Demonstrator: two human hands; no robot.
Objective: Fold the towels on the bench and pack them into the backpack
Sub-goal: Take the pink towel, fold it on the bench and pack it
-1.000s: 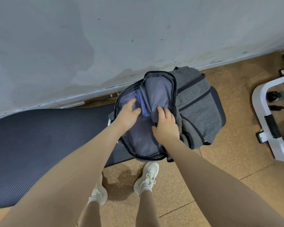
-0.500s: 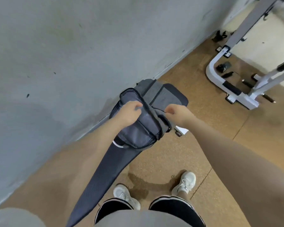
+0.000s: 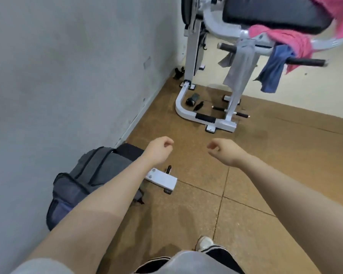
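While both hands hang empty, left hand (image 3: pixel 158 150) and right hand (image 3: pixel 224 152) with fingers loosely curled on nothing, stock reads: grey backpack (image 3: pixel 91 182) on the floor by the wall; pink towel (image 3: pixel 285 39), grey towel (image 3: pixel 241 67), blue towel (image 3: pixel 272 73) draped on the weight bench (image 3: pixel 273 15). Advised: take one towel by two corners, lift clear of the black bar (image 3: pixel 305 61), then fold.

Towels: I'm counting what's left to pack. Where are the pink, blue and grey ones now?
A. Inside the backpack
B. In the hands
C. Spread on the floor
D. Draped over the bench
D: the pink towel, blue towel and grey towel all hang from the bench, and both hands are empty.
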